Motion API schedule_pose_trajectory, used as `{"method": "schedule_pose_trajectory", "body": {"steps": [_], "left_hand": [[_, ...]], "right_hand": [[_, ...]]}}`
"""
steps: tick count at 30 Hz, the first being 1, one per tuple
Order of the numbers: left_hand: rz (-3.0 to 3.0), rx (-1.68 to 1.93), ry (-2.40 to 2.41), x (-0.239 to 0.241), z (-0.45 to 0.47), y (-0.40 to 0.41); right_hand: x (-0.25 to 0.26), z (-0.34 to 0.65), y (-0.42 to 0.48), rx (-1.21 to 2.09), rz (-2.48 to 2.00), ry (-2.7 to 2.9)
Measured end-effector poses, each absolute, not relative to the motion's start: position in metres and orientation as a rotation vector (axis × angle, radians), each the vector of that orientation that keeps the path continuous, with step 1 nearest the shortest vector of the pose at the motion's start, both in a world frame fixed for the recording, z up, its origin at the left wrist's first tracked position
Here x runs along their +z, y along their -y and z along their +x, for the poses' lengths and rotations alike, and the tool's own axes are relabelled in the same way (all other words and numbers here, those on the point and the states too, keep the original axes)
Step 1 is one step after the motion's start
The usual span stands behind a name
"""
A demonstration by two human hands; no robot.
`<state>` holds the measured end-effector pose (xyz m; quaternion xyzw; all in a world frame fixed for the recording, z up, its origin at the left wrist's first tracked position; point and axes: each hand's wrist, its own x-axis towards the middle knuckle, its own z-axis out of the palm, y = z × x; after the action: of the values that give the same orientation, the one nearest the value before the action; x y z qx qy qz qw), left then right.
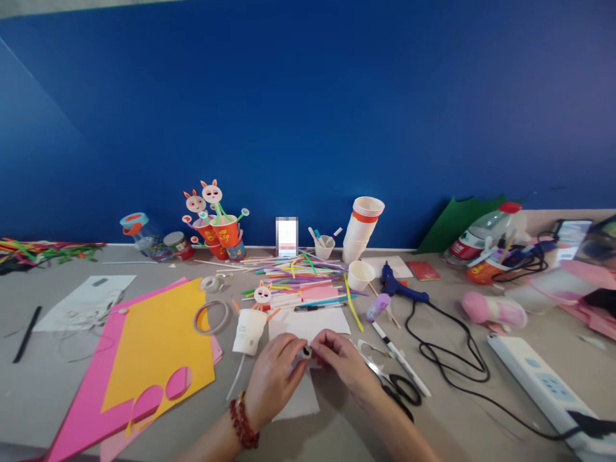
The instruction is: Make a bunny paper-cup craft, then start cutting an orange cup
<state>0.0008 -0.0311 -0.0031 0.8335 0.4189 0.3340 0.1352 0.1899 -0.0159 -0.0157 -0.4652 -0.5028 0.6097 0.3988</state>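
The left hand point(275, 373) pinches a small black-and-white piece point(307, 351), probably to steady it for the right hand point(339, 354), whose fingertips press together just beside.

Left hand point(275, 377) holds 1 small black-and-white piece point(307, 351) beside the right hand point(342, 358).

Small piece point(307, 351) — white, black-marked, pinched
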Motion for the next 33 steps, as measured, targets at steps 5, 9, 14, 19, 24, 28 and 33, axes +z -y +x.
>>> {"method": "schedule_pose_trajectory", "body": {"steps": [5, 9, 14, 19, 24, 28, 33], "left_hand": [[2.406, 0.961, -1.191, -0.003, 0.0, 0.032], [2.381, 0.964, -1.204, -0.002, 0.001, 0.033], [2.288, 0.984, -1.228, 0.001, 0.0, 0.031], [2.051, 1.013, -1.171, 0.003, -0.004, 0.027], [1.956, 0.975, -1.17, -0.002, -0.004, 0.026], [1.979, 0.935, -1.177, -0.006, -0.003, 0.028], [2.009, 0.895, -1.199, -0.009, -0.003, 0.027]], "right_hand": [[-0.021, 0.186, 0.016, 1.464, -1.204, 1.332], [-0.019, 0.181, 0.019, 1.41, -1.228, 1.342], [-0.011, 0.196, 0.015, 1.39, -1.253, 1.341], [-0.006, 0.236, 0.01, 0.977, -1.429, 1.481], [-0.006, 0.245, 0.017, 0.781, -1.578, 1.821], [-0.007, 0.234, 0.02, 0.777, -1.545, 1.895], [-0.005, 0.232, 0.018, 0.749, -1.526, 1.936]]}}
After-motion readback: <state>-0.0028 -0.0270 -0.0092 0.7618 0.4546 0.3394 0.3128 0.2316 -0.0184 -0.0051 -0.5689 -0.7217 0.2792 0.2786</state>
